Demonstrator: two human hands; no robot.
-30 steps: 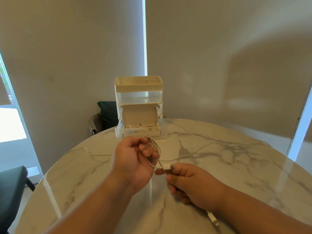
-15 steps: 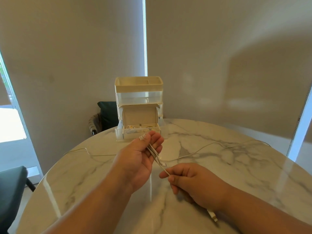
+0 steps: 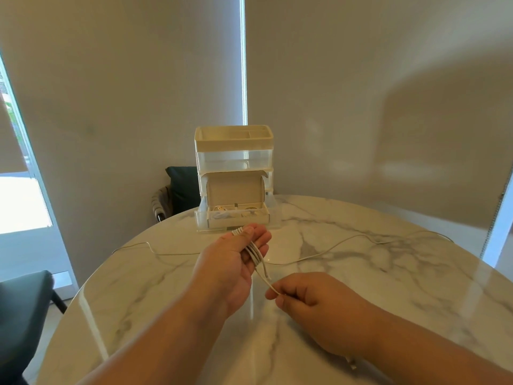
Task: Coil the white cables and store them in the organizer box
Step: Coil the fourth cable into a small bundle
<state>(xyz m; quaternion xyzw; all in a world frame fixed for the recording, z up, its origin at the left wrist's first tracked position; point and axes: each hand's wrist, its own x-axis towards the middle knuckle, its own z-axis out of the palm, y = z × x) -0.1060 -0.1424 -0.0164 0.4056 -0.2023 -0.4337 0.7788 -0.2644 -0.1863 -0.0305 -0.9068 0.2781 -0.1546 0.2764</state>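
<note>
**Marble table, first cable mid-coil**

Marble round table [image 3: 388,287], beige blinds behind, dark chair [image 3: 19,301] at left edge.

Left hand [image 3: 230,262] is raised palm-up above the table, thumb clamping several loops of the white cable [image 3: 254,252] against near-straight fingers. Right hand [image 3: 311,298] pinches the free strand of that cable between thumb and forefinger, just below and beside the left hand; the strand runs taut between them. A small plug-like end [image 3: 352,365] shows under the right wrist, too small to confirm.

Second cable [image 3: 333,245] lies loose across the table, beyond both hands and untouched.

Organizer box [image 3: 234,159] stands at the far edge. Its bottom compartment [image 3: 238,215] is open, flap up, with some white items inside; can't tell what they are.

Step, my read: wrapping the cable, little slack left.

Next move calls for:
- feeding the remaining tail round the loops without easing thumb pressure
- tucking the end so the bundle holds
- reaching forward to drop it in the open compartment

Then the same for the second cable.
</note>
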